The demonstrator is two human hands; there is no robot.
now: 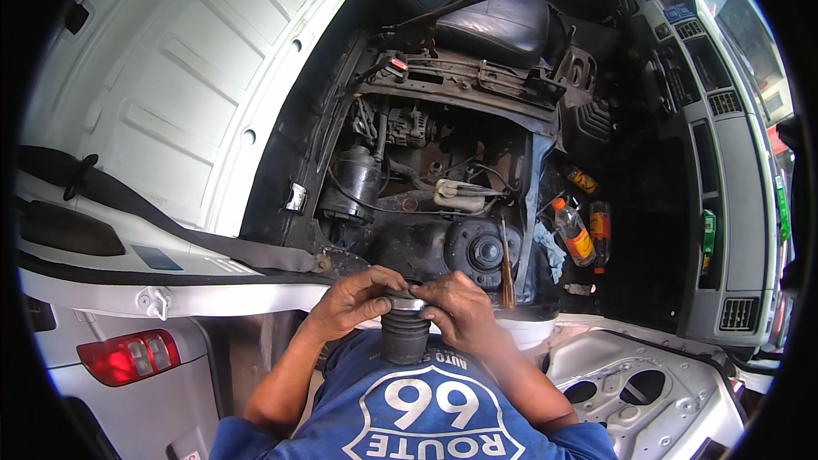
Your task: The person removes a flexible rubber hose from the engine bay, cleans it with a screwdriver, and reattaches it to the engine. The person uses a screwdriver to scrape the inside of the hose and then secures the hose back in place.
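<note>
A black ribbed rubber boot (404,339) stands roughly upright in front of my chest, narrow rings stacked below its top rim. Round that upper end runs a shiny metal band (404,303). My left hand (358,300) pinches the rim from the left, thumb against the band and fingers over the top. From the other side my right hand (457,310) grips the same rim, its thumb under the band and its fingertips near the middle of the top. What lies inside the boot is hidden from view.
Ahead is an uncovered engine compartment with a black canister (351,181) and a pale reservoir (460,195). A slim wooden-handled tool (508,285) leans at its right edge. Drink bottles (573,234) and a blue rag (550,249) lie beside it. A seat (494,21) is tipped back.
</note>
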